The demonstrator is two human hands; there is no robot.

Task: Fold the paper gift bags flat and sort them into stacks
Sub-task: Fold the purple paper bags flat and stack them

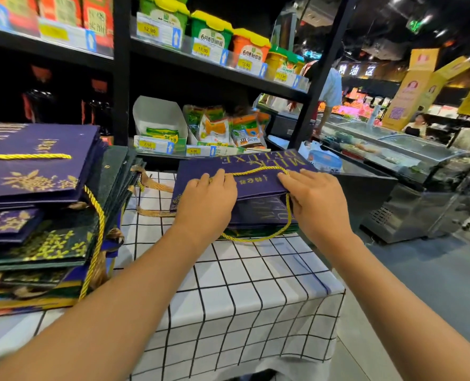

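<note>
A flat purple gift bag (255, 167) with gold "MILK DELUXE" lettering and a gold rope handle lies on top of a small stack of bags (261, 213) at the far side of the checked table (242, 284). My left hand (207, 199) grips the bag's near left edge, fingers over the top. My right hand (315, 199) grips its near right edge, thumb tucked under. To the left stands a tall uneven pile of purple and dark green bags (35, 199) with gold handles hanging down.
Black store shelves (214, 67) with tubs, packets and price tags rise right behind the table. A black counter (365, 193) and a glass freezer case (393, 152) stand to the right. People stand in the far aisle. Grey floor lies right of the table.
</note>
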